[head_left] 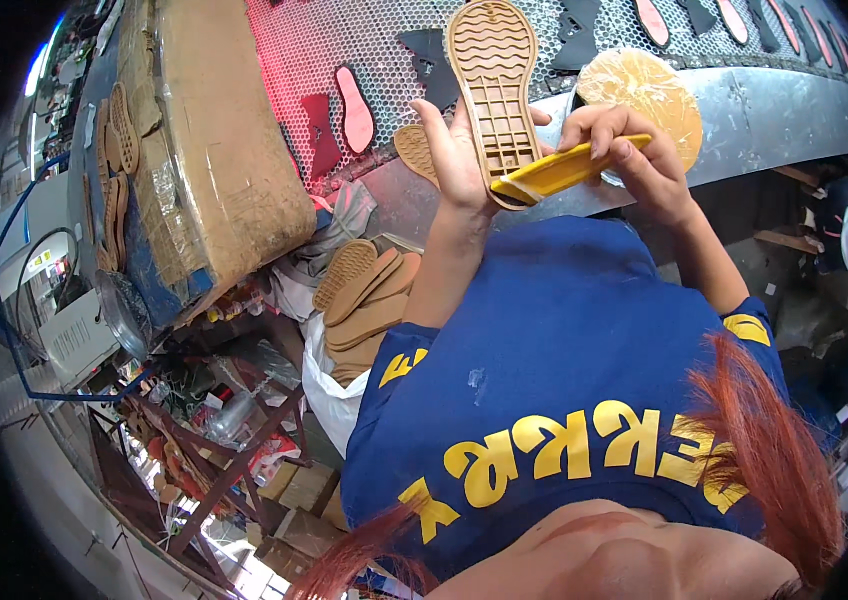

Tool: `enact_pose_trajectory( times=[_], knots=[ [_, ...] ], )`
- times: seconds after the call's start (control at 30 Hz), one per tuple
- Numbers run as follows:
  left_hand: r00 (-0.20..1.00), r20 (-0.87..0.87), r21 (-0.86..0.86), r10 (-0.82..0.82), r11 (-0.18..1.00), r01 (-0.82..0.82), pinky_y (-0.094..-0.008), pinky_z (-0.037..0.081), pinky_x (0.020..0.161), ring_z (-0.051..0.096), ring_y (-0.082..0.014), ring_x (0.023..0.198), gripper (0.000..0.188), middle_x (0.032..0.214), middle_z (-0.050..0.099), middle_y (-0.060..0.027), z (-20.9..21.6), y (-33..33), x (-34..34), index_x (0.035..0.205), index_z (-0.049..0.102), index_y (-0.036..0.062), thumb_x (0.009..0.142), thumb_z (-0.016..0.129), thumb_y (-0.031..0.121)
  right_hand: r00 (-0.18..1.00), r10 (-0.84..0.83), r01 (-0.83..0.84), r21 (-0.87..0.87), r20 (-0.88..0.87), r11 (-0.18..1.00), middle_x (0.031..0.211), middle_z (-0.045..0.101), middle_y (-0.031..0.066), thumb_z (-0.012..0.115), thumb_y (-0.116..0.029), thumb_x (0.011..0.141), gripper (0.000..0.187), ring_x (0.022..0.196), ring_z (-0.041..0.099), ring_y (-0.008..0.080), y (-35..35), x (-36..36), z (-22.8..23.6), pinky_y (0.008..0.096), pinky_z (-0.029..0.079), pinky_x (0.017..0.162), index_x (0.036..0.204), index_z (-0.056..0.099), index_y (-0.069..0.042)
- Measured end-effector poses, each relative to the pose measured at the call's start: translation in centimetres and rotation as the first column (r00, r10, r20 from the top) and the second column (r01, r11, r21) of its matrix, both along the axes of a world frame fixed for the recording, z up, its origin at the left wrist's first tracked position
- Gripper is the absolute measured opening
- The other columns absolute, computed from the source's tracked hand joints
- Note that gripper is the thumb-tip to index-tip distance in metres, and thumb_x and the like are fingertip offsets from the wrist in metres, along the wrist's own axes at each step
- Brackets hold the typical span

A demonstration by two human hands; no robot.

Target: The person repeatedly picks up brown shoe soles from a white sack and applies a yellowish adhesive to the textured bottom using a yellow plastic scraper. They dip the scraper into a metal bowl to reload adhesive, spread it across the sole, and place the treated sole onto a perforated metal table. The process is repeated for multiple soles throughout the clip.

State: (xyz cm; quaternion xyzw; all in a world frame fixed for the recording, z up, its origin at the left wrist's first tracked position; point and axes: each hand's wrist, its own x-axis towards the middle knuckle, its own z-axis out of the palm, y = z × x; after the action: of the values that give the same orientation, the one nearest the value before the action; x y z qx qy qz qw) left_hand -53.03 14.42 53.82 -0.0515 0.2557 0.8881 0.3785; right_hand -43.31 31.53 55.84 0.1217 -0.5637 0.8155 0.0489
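My left hand [461,160] holds up a tan shoe sole [493,70], its treaded underside facing me. The tread has wavy ridges at the forefoot and square pockets toward the heel. Fingers of this hand pass behind the sole, with the thumb off to its left. My right hand [639,155] grips what looks like a yellow utility knife [569,172] between thumb and fingers. Its slanted end lies against the heel edge of the sole, and whether a blade is out I cannot tell. Another tan sole [416,152] rests behind my left wrist.
A perforated conveyor [284,60] at the back carries pink insoles [355,110] and dark cut pieces. Beside my right hand is a round yellowish, plastic-wrapped disc [659,90]. To the left stand a taped cardboard surface [224,150] and a white bag [329,385] of tan soles.
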Motion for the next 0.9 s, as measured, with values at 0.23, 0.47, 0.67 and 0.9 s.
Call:
enact_pose_trajectory(
  times=[0.23,0.47,0.67,0.9],
  knots=[
    [0.996,0.046,0.082,-0.077,0.994,0.073,-0.0382,0.054,0.084,0.06,-0.0287,0.106,0.097,0.126,0.054,-0.019,-0.5,0.1,0.4,0.138,0.034,0.0011,0.086,0.008,0.079,0.995,0.093,-0.093,0.03,0.025,0.995,0.099,0.061,0.0062,0.049,-0.037,0.099,0.03,0.072,0.048,0.0048,1.2,-1.8,-0.2,0.0169,0.037,0.056,0.099,0.053,-0.007],
    [0.964,-0.119,-0.128,-0.236,0.967,0.221,-0.0404,0.057,0.078,0.063,-0.0287,0.102,0.099,0.127,0.053,-0.0174,0.1,0.9,1.1,0.143,0.029,0.0042,0.084,0.001,0.079,0.964,0.26,-0.265,0.176,0.054,0.948,0.088,0.061,0.0091,0.05,-0.041,0.098,0.033,0.064,0.045,0.0059,3.0,-3.6,0.9,0.0171,0.033,0.052,0.091,0.052,-0.008],
    [0.878,-0.207,-0.248,-0.432,0.891,0.38,-0.0383,0.06,0.056,0.067,-0.026,0.085,0.098,0.119,0.056,-0.0155,1.1,1.4,1.6,0.146,0.023,0.0107,0.082,0.0,0.08,0.908,0.415,-0.416,0.21,0.051,0.885,0.086,0.057,-0.0005,0.053,-0.027,0.098,0.023,0.072,0.049,0.0049,4.5,-4.0,0.1,0.0185,0.04,0.061,0.093,0.055,-0.005],
    [0.828,-0.28,-0.284,-0.486,0.866,0.412,-0.0374,0.06,0.056,0.067,-0.0297,0.071,0.099,0.108,0.058,-0.0274,1.1,1.3,1.5,0.147,0.022,0.0079,0.083,-0.001,0.079,0.981,0.066,-0.067,0.0,-0.185,0.998,0.107,0.061,0.0136,0.047,-0.024,0.1,0.02,0.084,0.054,0.0113,8.7,-3.3,-1.8,0.0227,0.045,0.07,0.1,0.055,-0.005]
  ],
)
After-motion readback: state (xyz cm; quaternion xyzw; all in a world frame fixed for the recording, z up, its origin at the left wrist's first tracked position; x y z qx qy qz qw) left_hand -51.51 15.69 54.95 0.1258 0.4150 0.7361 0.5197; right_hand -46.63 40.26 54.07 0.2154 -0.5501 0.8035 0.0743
